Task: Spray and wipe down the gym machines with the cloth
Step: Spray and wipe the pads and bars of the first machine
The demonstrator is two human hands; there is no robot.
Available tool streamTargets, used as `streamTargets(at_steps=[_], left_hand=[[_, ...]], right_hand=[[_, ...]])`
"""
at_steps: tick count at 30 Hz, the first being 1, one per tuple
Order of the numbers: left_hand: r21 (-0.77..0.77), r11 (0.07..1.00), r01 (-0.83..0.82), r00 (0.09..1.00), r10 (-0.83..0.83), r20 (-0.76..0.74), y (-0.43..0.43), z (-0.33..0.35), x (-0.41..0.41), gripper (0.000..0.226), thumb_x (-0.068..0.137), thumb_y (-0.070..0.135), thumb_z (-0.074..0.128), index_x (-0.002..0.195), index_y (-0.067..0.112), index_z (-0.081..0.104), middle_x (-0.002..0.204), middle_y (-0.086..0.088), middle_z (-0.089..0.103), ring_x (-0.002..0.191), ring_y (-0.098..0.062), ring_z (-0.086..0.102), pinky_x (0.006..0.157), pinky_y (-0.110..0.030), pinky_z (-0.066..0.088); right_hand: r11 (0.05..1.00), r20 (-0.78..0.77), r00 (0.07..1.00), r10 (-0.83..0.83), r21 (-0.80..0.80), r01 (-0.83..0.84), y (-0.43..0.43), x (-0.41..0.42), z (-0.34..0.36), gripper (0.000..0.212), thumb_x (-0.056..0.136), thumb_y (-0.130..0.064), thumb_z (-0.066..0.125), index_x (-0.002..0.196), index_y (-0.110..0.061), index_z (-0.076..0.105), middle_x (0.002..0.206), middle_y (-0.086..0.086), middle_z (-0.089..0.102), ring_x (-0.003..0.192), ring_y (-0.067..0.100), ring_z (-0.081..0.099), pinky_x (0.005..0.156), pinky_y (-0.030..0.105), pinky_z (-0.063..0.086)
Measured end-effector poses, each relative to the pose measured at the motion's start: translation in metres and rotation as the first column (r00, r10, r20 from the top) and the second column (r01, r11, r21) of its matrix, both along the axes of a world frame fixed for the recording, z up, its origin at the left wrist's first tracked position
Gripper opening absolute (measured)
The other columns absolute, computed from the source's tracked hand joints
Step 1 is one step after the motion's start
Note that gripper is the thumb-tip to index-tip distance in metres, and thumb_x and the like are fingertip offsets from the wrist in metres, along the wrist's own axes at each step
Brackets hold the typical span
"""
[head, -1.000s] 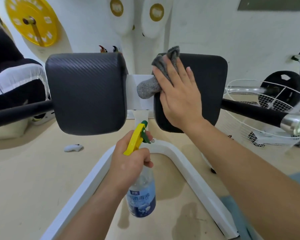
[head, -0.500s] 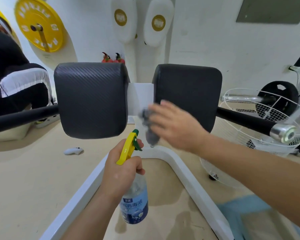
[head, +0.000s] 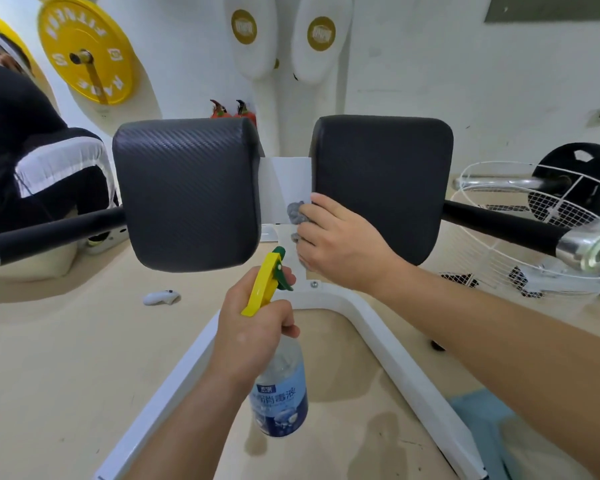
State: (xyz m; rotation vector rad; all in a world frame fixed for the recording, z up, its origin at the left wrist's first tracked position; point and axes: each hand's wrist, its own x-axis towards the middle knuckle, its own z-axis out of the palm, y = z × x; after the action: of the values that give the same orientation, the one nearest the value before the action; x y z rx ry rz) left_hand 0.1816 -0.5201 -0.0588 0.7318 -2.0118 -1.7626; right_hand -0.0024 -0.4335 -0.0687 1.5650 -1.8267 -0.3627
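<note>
Two black padded cushions, a left pad (head: 187, 192) and a right pad (head: 385, 174), sit on a white machine frame (head: 388, 341). My right hand (head: 340, 247) presses a grey cloth (head: 296, 213) against the white post (head: 284, 188) between the pads, at the right pad's lower left edge. The cloth is mostly hidden under my fingers. Lower down, my left hand (head: 253, 327) grips a clear spray bottle (head: 281, 393) with a blue label and a yellow and green trigger, nozzle towards the post.
Black handle bars stick out left (head: 49, 233) and right (head: 499, 226) of the pads. A white wire fan cage (head: 534, 233) lies on the floor at right. A person in black (head: 14, 140) sits at far left. A small white object (head: 160, 297) lies on the beige floor.
My right hand came down from the top of the right pad with the cloth and now rests on the white post. My left hand with the bottle stayed about where it was.
</note>
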Motion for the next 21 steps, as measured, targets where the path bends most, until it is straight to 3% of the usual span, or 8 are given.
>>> streamTargets(at_steps=[5,9,14,16,19,21], left_hand=[[-0.011,1.0,0.014,0.999,-0.013,0.034,0.003,-0.012,-0.001,0.041,0.074,-0.014,0.057,0.095,0.018,0.073,0.096,0.0,0.07,0.058,-0.018,0.066,0.051,-0.014,0.05],[0.018,1.0,0.01,0.999,-0.011,0.039,0.007,-0.017,0.002,0.043,0.075,-0.016,0.056,0.095,0.018,0.073,0.093,0.005,0.07,0.053,-0.011,0.063,0.049,-0.011,0.049],[0.037,0.998,0.046,0.998,-0.047,0.035,0.002,-0.023,0.005,0.044,0.077,-0.017,0.055,0.096,0.018,0.075,0.101,0.009,0.066,0.054,-0.002,0.062,0.046,-0.008,0.045],[0.043,0.997,0.061,0.997,-0.062,0.034,0.001,-0.027,0.006,0.044,0.077,-0.015,0.056,0.093,0.02,0.074,0.101,0.009,0.066,0.054,-0.008,0.062,0.048,-0.009,0.047],[0.027,0.995,0.095,0.995,-0.096,0.041,-0.003,-0.031,0.008,0.042,0.075,-0.015,0.056,0.093,0.019,0.074,0.097,0.002,0.068,0.053,-0.012,0.062,0.051,-0.014,0.051],[0.02,0.992,0.125,0.991,-0.126,0.053,-0.005,-0.036,0.009,0.042,0.075,-0.014,0.056,0.096,0.019,0.073,0.098,-0.001,0.07,0.052,-0.011,0.063,0.055,-0.017,0.054]], right_hand=[[0.984,-0.173,0.981,0.084,0.167,-0.055,0.022,-0.005,-0.029,0.02,0.094,-0.012,0.059,0.106,-0.007,0.074,0.111,0.011,0.067,0.127,0.042,0.048,0.121,0.055,0.022],[0.946,-0.254,0.952,0.169,0.314,-0.084,0.052,-0.02,-0.03,0.026,0.082,-0.01,0.075,0.107,-0.013,0.075,0.123,0.008,0.064,0.143,0.043,0.03,0.119,0.062,0.02],[0.964,-0.211,0.952,0.222,0.191,-0.183,0.101,-0.033,-0.036,0.02,0.087,-0.005,0.067,0.106,-0.01,0.073,0.125,0.006,0.065,0.145,0.039,0.034,0.113,0.06,0.033],[0.965,-0.23,0.954,0.194,0.218,-0.144,0.095,-0.031,-0.037,0.023,0.086,-0.008,0.069,0.108,-0.012,0.073,0.13,0.006,0.063,0.146,0.039,0.031,0.116,0.059,0.03],[0.964,-0.306,0.944,0.124,0.263,-0.041,0.059,-0.025,-0.037,0.031,0.087,-0.014,0.069,0.118,-0.016,0.072,0.144,0.008,0.053,0.148,0.041,0.02,0.122,0.059,0.012],[0.975,-0.306,0.948,0.084,0.222,-0.014,0.04,-0.016,-0.039,0.032,0.091,-0.013,0.064,0.122,-0.014,0.07,0.148,0.012,0.049,0.148,0.041,0.02,0.121,0.059,0.013]])
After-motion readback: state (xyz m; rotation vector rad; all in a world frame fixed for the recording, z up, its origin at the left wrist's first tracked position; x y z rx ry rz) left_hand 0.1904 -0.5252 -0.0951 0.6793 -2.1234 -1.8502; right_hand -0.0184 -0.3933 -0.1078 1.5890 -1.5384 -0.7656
